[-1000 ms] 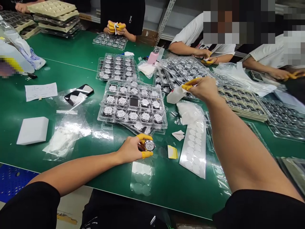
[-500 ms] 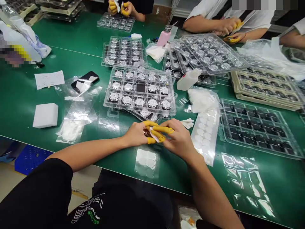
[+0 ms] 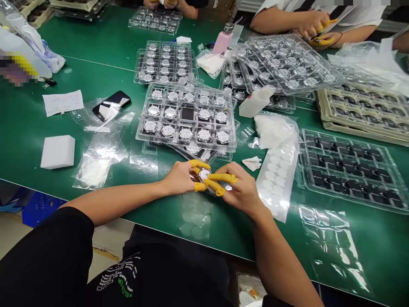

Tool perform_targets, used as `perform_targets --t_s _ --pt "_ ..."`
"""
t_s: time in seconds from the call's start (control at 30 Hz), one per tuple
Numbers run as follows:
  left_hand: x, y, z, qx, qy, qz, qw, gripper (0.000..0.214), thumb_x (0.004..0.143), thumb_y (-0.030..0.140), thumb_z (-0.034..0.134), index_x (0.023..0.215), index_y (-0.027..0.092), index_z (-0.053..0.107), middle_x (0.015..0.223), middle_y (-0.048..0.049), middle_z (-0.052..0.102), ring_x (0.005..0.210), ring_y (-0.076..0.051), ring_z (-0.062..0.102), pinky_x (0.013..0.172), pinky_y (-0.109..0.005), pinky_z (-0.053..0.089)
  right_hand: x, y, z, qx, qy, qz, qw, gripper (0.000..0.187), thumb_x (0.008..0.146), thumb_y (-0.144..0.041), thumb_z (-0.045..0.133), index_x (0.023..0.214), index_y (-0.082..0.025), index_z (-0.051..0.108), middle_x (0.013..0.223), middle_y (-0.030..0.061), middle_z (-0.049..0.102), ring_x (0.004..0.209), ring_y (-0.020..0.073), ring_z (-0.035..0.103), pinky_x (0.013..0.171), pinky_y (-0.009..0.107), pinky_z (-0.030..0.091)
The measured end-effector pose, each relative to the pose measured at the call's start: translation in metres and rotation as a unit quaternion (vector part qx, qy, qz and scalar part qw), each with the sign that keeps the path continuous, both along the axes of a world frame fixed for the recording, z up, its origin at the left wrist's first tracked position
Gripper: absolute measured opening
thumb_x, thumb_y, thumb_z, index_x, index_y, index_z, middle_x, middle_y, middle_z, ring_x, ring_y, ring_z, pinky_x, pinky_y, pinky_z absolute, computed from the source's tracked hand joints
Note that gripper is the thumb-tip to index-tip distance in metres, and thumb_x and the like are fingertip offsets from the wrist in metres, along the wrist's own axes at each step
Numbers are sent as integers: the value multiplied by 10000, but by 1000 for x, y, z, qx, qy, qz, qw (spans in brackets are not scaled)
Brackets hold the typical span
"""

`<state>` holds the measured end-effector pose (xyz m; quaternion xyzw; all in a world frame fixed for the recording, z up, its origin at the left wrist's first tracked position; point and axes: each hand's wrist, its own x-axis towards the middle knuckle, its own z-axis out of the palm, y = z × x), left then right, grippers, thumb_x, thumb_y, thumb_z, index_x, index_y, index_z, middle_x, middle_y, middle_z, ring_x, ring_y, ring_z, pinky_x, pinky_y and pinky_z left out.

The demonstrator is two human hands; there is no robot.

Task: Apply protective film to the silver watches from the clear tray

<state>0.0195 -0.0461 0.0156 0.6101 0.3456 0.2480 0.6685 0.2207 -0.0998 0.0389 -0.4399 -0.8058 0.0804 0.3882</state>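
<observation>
Between both hands, just in front of the trays, is a watch (image 3: 204,174) with a round, pale face and a shiny case. My left hand (image 3: 180,178) wraps its yellow-capped fingers round its left side; a dark brown part shows by the fingers. The yellow-capped fingers of my right hand (image 3: 240,186) close on the watch's right edge, hiding part of it. Something small and shiny shows under these fingers, too little to name. Just beyond the hands lies a clear plastic tray (image 3: 139,137) of watch heads, with one compartment holding only a dark square.
Right of my hands lie a sheet of round white stickers (image 3: 273,184), folded white papers (image 3: 252,163) and a tray of black pieces (image 3: 303,170). At left are a white foam block (image 3: 58,152) and a phone (image 3: 111,106). A white bottle (image 3: 255,101) stands behind; co-workers' hands (image 3: 315,27) work across the table.
The watch has turned, so its round face now shows between my hands, where a white edge showed before. My right fingers have shifted slightly. The camera view has moved a little.
</observation>
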Motion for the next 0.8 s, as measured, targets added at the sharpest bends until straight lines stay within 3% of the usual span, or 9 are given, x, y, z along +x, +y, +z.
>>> perform_targets --t_s 0.13,0.3,0.47,0.6,0.7,0.8 --pt "0 -1 0 -8 -18 6 1000 603 610 201 852 1191 139 704 877 -37 768 729 -137 704 728 -264 589 -6 -1 0 21 2 -43 999 101 903 -215 688 979 -276 715 802 39 653 709 186 571 612 350 436" --pt "0 -1 0 -3 -12 10 1000 613 598 176 841 1195 138 708 864 -39 760 741 -144 707 729 -267 593 -7 -1 -3 34 -13 -29 999 110 897 -202 701 989 -262 696 809 40 663 701 179 566 600 344 442" --pt "-2 -3 1 28 15 4 999 592 659 303 853 1214 157 709 869 -47 768 727 -153 713 768 -310 619 27 -2 3 23 -31 -156 987 52 873 -238 724 913 -270 715 847 50 692 772 220 593 691 414 478" --pt "-6 -6 2 134 44 -5 990 529 693 332 830 1191 185 729 899 -34 782 771 -161 718 818 -311 621 26 -9 2 -80 146 -169 972 200 894 -311 714 1091 -284 701 1101 75 663 933 227 687 784 428 595" --pt "-8 -8 1 196 48 -14 979 508 717 303 807 1208 202 727 945 -23 792 799 -156 728 852 -295 616 3 -13 -6 -194 280 -139 930 323 867 -378 761 1164 -287 673 1192 71 661 980 214 738 886 417 641" --pt "-9 -10 -1 224 57 -25 973 495 732 271 790 1218 206 724 943 -17 795 810 -155 736 847 -276 611 -11 -13 -12 -255 357 -167 883 377 801 -418 829 1118 -272 689 1168 73 724 1061 242 741 957 443 633"
